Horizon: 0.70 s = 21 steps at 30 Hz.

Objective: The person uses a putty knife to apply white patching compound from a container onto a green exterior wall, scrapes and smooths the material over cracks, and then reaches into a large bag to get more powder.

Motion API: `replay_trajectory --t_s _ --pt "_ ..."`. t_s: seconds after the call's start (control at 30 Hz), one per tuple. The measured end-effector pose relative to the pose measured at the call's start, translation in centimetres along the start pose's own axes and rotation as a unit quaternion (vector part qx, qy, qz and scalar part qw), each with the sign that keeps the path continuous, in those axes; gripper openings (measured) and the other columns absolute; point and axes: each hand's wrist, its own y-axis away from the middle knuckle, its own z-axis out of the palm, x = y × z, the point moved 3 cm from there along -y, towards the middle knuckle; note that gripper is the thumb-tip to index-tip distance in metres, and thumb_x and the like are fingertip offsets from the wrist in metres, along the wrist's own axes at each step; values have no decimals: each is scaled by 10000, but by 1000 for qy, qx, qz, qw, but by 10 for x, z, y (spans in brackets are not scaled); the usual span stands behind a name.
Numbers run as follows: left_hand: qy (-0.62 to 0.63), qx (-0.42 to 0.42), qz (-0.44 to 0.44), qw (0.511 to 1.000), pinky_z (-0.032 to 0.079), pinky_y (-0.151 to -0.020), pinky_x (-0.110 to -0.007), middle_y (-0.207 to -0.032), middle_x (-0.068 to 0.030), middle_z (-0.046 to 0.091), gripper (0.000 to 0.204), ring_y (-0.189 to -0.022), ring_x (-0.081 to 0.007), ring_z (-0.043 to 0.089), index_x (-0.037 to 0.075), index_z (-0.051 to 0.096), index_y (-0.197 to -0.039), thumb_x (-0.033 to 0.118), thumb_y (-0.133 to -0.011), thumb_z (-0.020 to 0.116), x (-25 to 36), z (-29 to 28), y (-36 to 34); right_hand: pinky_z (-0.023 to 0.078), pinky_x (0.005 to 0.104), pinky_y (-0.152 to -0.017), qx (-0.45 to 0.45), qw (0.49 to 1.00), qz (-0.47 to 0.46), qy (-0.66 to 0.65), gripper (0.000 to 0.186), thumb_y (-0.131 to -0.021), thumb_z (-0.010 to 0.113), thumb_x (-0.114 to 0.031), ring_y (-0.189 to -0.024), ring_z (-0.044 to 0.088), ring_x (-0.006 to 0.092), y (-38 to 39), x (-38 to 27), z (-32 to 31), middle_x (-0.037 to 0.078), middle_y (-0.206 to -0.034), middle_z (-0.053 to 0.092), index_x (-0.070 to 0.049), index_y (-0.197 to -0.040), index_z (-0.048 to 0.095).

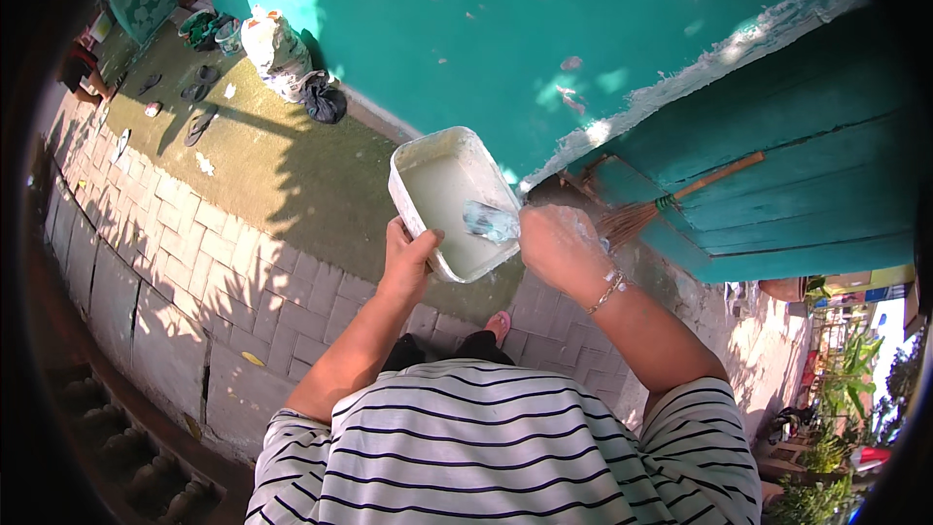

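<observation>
My left hand [408,258] grips the left side of a white rectangular plastic container [413,175] holding pale, milky white liquid or paste. My right hand [559,243] is closed on a flat, paint-smeared tool [491,224], perhaps a brush or scraper, whose light blue, whitish end is over the inside of the container near its right side. The handle is hidden in my fingers. Just beyond the container stands a teal wall [476,49] with a rough white band and flaked spots.
A straw broom [641,214] leans by a recessed teal panel [777,194]. Upper left are bulky sacks [277,49], a dark bag [321,97], buckets [228,36], sandals [199,83] and another person's legs [86,87]. Paving [175,233] is underfoot; a balustrade [117,442] borders the lower left.
</observation>
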Motion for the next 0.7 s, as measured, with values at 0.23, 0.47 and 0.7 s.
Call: replay_trajectory --t_s 0.23,0.47,0.7 --pt "22 -45 -49 998 504 -881 -412 -1183 -185 492 685 -1064 -225 555 -68 254 -1297 101 -751 631 3 -5 6 518 361 -575 73 993 43 81 85 -772 601 -112 -665 698 239 -37 -8 36 106 -682 676 -61 -776 669" --pt "5 -10 14 1000 485 -923 -417 -1198 -175 488 679 -1103 -237 535 -52 266 -1310 98 -755 628 -20 -29 -27 505 335 -575 -48 994 -36 97 105 -751 625 -156 -690 701 202 -33 -27 56 60 -711 687 -125 -758 724" --pt "36 -73 -62 995 478 -937 -431 -1230 -135 481 634 -1138 -245 519 -3 314 -1323 146 -778 602 -6 -19 -58 503 364 -650 96 992 -68 37 89 -762 591 -144 -712 670 230 -99 -1 39 95 -736 659 -82 -775 653"
